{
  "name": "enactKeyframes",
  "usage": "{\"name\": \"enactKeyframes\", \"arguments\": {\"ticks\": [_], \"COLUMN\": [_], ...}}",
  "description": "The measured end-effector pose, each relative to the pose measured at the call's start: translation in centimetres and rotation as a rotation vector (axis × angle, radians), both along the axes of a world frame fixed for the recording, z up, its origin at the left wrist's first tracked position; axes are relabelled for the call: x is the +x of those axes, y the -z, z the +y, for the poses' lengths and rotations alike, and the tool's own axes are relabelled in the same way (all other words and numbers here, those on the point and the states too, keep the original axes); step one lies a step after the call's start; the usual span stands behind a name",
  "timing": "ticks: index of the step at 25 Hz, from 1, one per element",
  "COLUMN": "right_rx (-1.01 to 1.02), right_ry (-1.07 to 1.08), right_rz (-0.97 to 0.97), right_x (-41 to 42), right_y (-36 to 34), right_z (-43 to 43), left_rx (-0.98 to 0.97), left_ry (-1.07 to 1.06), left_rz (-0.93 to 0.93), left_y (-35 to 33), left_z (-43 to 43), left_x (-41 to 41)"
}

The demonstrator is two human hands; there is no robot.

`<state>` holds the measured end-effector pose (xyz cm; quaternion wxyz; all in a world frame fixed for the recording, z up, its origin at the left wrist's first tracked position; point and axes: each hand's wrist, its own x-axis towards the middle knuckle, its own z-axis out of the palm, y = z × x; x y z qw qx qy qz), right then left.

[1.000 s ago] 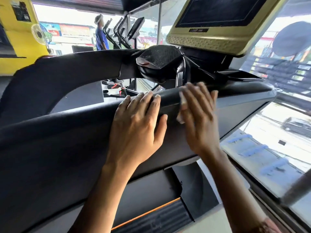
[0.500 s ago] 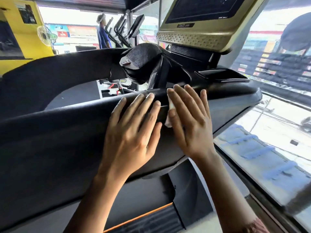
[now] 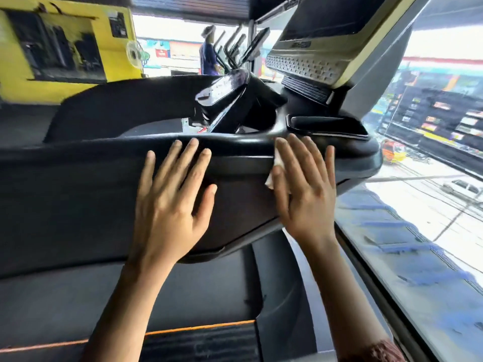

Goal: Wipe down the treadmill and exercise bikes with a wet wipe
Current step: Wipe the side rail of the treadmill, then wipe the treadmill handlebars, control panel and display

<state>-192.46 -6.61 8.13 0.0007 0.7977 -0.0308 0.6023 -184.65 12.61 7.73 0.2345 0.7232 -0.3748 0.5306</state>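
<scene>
A black treadmill console panel (image 3: 78,194) fills the middle of the view, under a gold-framed screen (image 3: 326,35). My left hand (image 3: 170,202) lies flat on the panel with its fingers spread and straight. My right hand (image 3: 305,189) presses a white wet wipe (image 3: 274,168) flat against the panel's right end; only the wipe's left edge shows from under the palm. Both sets of fingertips reach the rounded black front bar (image 3: 235,139).
A black tray (image 3: 326,124) sits just beyond my right fingertips. The belt with an orange stripe (image 3: 196,327) lies below. A big window (image 3: 418,205) runs along the right. More machines and a person in blue (image 3: 207,53) stand far behind.
My right hand has slid the wipe to the right along the panel, away from my left hand. The gap between the hands has widened. My view has tipped down and closer.
</scene>
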Motion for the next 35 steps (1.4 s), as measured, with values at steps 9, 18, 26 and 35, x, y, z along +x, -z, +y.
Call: {"name": "enactKeyframes", "arguments": {"ticks": [9,18,26,35], "right_rx": [0.123,0.396,0.289,0.108], "right_ry": [-0.595,-1.379,-1.475,-1.561], "right_rz": [0.109,0.717,1.051,1.033], "right_x": [2.9,10.5,15.1,20.1], "right_y": [2.1,6.0,9.3,12.4], "right_z": [11.1,38.2,64.8,85.3], "left_rx": [-0.233,-0.800,-1.110,-1.045], "left_ry": [-0.011,-0.182,-0.429,-0.763], "left_rz": [0.352,0.959,0.920,1.040], "left_y": [3.9,8.0,8.7,12.3], "left_z": [9.2,35.8,60.5,77.8], "left_x": [-2.8,-5.7,-7.9,-5.6]}}
